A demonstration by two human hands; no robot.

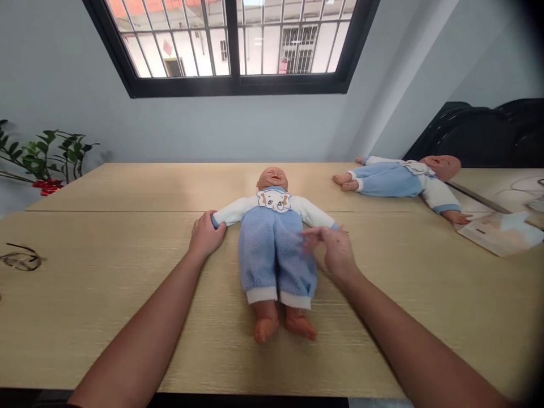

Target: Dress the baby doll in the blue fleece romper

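Note:
A baby doll (276,243) in a blue and white outfit lies on its back on the table, head away from me and bare feet towards me. An elephant face decorates its chest. My left hand (207,235) is closed around the doll's hand at the blue cuff on the left side. On the other side, my right hand (334,246) hovers by the doll's hip and cuff, its fingers stretched out and partly smeared by motion. Nothing shows in that hand; whether it touches the doll I cannot tell.
On the wooden table (127,317), a second doll (391,178) lies at the back right beside a pale box (499,232). Eyeglasses (21,259) rest at the left. A potted plant (46,156) and black chairs (488,133) stand beyond the table.

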